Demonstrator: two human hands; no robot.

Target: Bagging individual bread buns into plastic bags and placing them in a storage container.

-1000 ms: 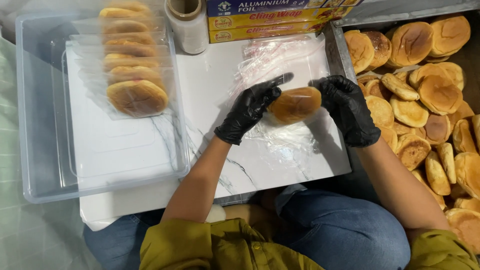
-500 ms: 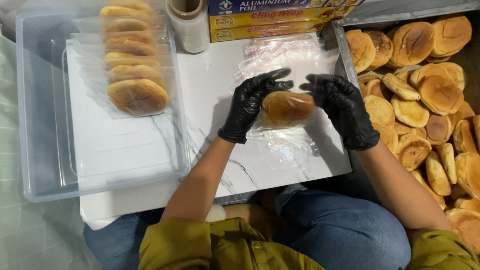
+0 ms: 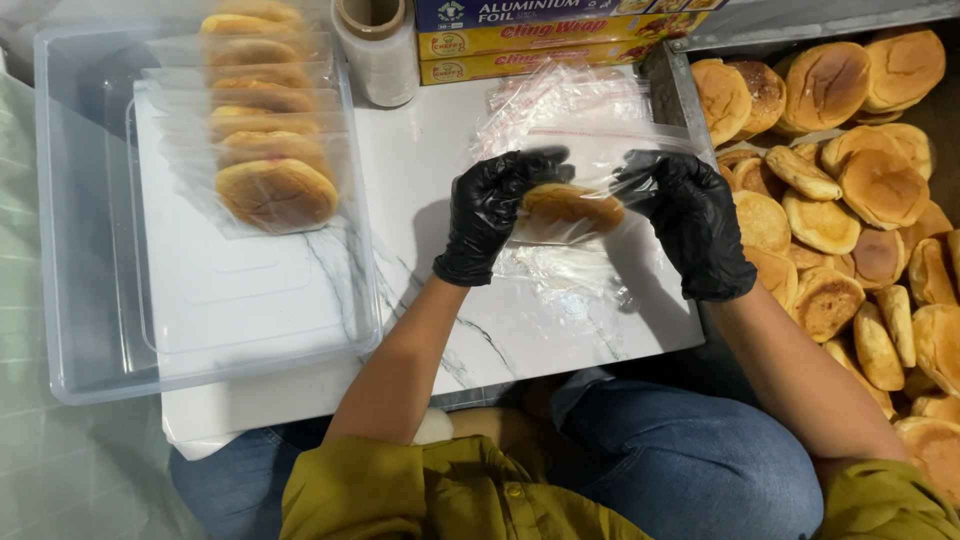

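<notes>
Both black-gloved hands, left hand [image 3: 492, 212] and right hand [image 3: 693, 222], grasp a round golden bun [image 3: 568, 208], seemingly inside a thin clear plastic bag [image 3: 585, 150]; pinching hard could tear it.

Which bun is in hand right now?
The bun inside a clear bag, between both black-gloved hands; the others lie bagged in the tub or loose at right.

A single head-worn camera looks steeply down, close over the seated person's lap and the marble board [image 3: 420, 250]; bun pile [image 3: 850, 200] at three o'clock.
</notes>
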